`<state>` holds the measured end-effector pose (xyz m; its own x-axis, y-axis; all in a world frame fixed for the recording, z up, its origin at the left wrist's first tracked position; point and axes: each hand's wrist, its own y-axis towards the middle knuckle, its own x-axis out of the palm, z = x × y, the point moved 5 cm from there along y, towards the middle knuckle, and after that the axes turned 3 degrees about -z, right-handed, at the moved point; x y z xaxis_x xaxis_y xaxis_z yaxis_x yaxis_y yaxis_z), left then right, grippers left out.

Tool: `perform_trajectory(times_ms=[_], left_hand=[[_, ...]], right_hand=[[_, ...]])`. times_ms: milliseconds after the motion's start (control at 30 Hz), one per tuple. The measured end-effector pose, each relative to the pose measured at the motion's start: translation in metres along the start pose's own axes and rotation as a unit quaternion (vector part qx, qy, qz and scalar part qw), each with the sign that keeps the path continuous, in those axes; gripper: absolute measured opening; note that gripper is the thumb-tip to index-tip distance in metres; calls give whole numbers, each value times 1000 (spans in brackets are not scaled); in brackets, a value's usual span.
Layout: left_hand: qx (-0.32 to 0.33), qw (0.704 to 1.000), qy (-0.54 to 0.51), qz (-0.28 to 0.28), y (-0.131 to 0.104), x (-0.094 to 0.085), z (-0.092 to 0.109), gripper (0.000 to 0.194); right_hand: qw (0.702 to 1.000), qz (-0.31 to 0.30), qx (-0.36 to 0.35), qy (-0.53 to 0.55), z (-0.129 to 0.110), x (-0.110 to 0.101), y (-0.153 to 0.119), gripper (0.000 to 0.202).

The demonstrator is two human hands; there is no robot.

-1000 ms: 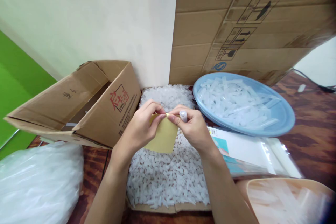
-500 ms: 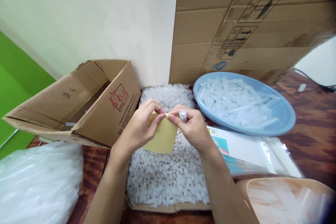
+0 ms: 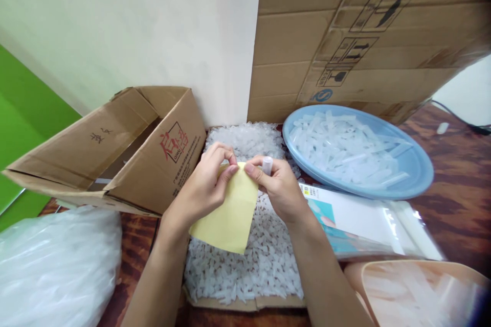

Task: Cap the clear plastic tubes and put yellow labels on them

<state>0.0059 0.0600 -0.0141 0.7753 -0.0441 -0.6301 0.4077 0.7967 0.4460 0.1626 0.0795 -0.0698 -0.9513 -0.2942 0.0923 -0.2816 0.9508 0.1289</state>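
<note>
The left hand's grip (image 3: 209,176) pinches the top edge of a yellow sheet (image 3: 230,217) between thumb and curled index finger. The right hand's grip (image 3: 282,184) pinches the same edge near its other corner, with a small white cylinder (image 3: 267,165) tucked upright among the fingers. Half a second ago the two sets of fingertips met at one spot; now they stand slightly apart with a stretch of the edge between them, and the sheet hangs lower and shows more of its face. The things around it lie as before.

The sheet hangs above a heap of small white pieces (image 3: 241,278) on cardboard (image 3: 240,304), whose near edge shows. Behind the hands lies a pile of clear pieces (image 3: 245,139). To the right, a blue basin (image 3: 420,179) holds translucent strips (image 3: 345,148); nearer, a peach container (image 3: 356,272) holds more strips, blurred. Plastic packets (image 3: 364,219) lie between the two on the table (image 3: 456,163). On the left, an open box (image 3: 153,176) has a little white showing inside, beside a whitish plastic bag (image 3: 57,265).

Both forearms reach in from below, converging, wrists bent inward and palms facing each other.
</note>
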Motion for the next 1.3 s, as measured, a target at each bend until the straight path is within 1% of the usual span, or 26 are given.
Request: perform_trajectory(times_ms=[67, 100, 167, 233, 333, 400, 533, 633, 900, 1033, 1300], left_hand=[[-6, 1000, -30, 9, 0, -2, 4, 12], [-10, 999, -43, 10, 0, -2, 7, 12], [-19, 998, -64, 1, -1, 1, 10, 11], [-30, 997, -77, -11, -1, 5, 12, 10], [-48, 995, -91, -14, 0, 11, 9, 10], [-53, 994, -100, -9, 0, 13, 5, 10], [-51, 992, -112, -2, 1, 15, 2, 12], [-55, 992, -115, 3, 1, 16, 1, 14], [-58, 991, -121, 20, 2, 19, -2, 13], [-59, 990, -124, 28, 3, 20, -3, 13], [-61, 989, -134, 32, 4, 20, 0, 11]], right_hand=[[999, 17, 0, -28, 0, -2, 1, 33], [998, 24, -11, -58, -2, -3, 1, 33], [989, 27, -54, -136, -9, -2, 2, 31], [973, 23, -107, -203, -16, 2, 1, 30], [956, 18, -150, -252, -20, 7, 0, 33], [950, 18, -158, -268, -19, 8, -1, 33], [939, 15, -167, -299, -18, 8, -2, 24], [933, 16, -172, -314, -18, 8, -2, 22], [935, 15, -176, -308, -20, 9, -2, 26], [932, 18, -177, -314, -21, 8, -3, 24], [927, 24, -179, -328, -21, 8, -3, 25]])
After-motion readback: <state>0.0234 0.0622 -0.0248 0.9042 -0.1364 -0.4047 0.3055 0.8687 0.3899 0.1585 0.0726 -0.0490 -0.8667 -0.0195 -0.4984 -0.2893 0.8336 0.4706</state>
